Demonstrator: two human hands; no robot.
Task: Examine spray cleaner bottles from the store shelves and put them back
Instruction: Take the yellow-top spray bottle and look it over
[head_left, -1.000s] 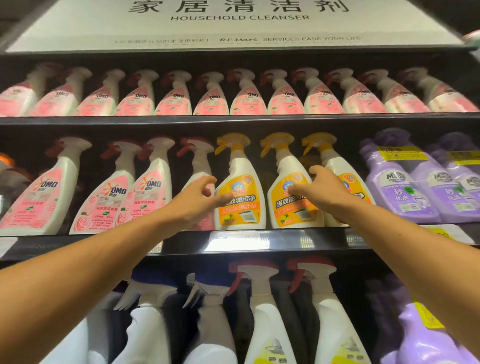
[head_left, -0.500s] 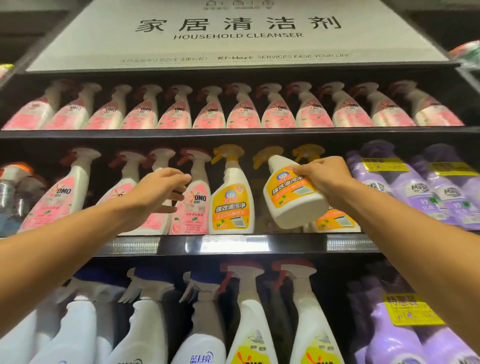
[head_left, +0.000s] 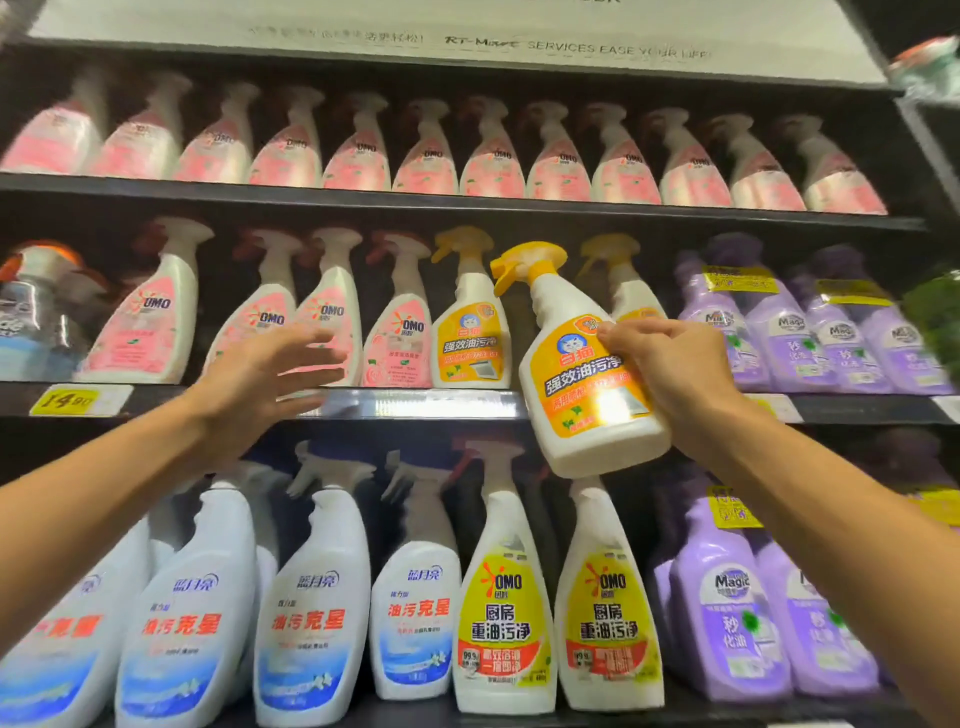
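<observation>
Right hand: the right hand (head_left: 670, 376) is gripping a white spray bottle (head_left: 587, 374) with a yellow trigger head and orange-yellow label, fingers wrapped round its right side, thumb side hidden.
Held bottle: it is hanging in the air in front of the middle shelf (head_left: 415, 402), clear of the ledge, tilting with its nozzle leaning up and left and its base down toward the lower row.
Left hand: the left hand (head_left: 260, 387) is reaching toward the shelf with fingers spread and straight, holding nothing; it is blurred and hovering in front of the pink-labelled bottles (head_left: 332, 332), and I cannot tell whether it is touching them.
Middle shelf, neighbours: a matching yellow-capped bottle (head_left: 470, 332) is standing just left of the held one; another (head_left: 623, 291) is standing behind it to the right, partly hidden.
Middle shelf, right end: purple bottles (head_left: 789, 338) are sitting in a row, some carrying yellow tags.
Top shelf: a long row of pink-labelled sprayers (head_left: 426, 161) is running across, blurred.
Bottom shelf: blue-and-white bottles (head_left: 311, 613) are standing left, two yellow-labelled OMO bottles (head_left: 501, 608) centre, more purple ones right.
Price tag: a yellow tag (head_left: 65, 401) is clipped to the middle ledge at far left.
</observation>
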